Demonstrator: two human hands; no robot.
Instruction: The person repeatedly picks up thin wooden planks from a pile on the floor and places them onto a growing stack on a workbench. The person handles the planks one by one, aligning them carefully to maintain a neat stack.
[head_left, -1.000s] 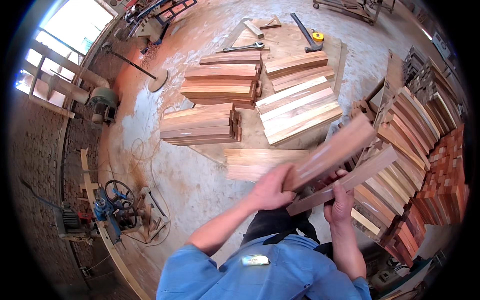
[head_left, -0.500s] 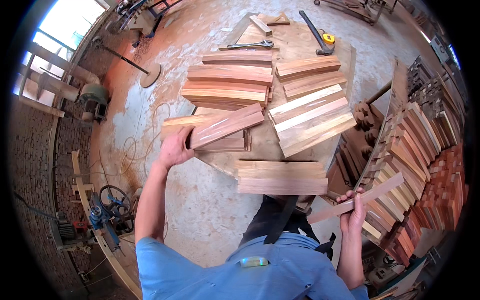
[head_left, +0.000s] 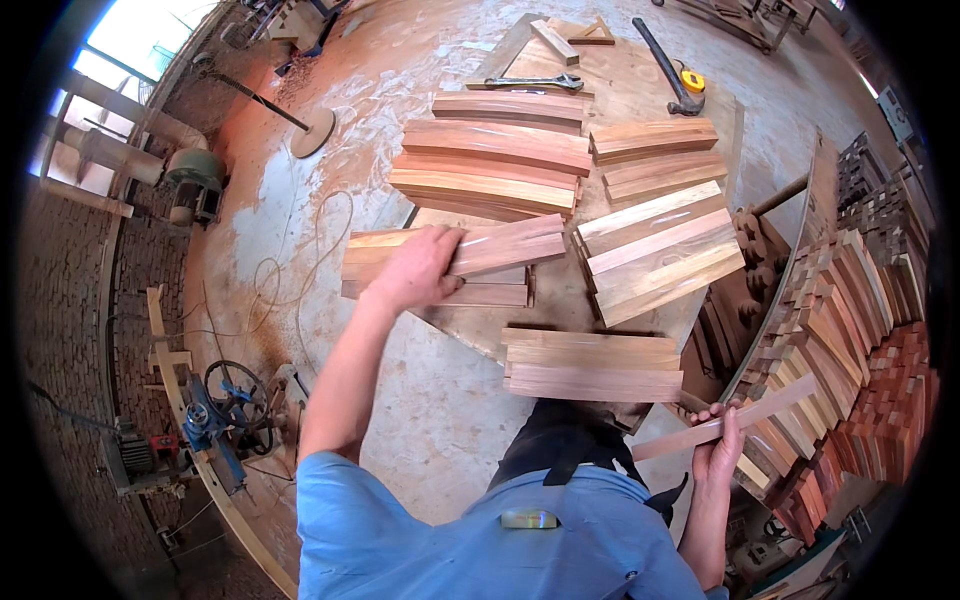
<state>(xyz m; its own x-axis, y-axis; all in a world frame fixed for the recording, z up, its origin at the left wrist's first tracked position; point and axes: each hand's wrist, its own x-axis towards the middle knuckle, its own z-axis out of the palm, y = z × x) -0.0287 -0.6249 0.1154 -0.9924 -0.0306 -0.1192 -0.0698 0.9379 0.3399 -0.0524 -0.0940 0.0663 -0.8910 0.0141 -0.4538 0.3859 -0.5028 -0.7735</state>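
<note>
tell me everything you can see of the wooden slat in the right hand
The wooden slat is long, narrow and pale pinkish brown, looking like plain bare wood. The right hand grips it around its middle, hiding part of it. It slants across the view, its left end close to the person's dark trousers, its right end in front of the stacked boards. Whether either end touches anything cannot be told, and its far side is out of sight.

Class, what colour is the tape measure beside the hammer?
Mainly yellow; the tape measure shows best in the head view.
</note>
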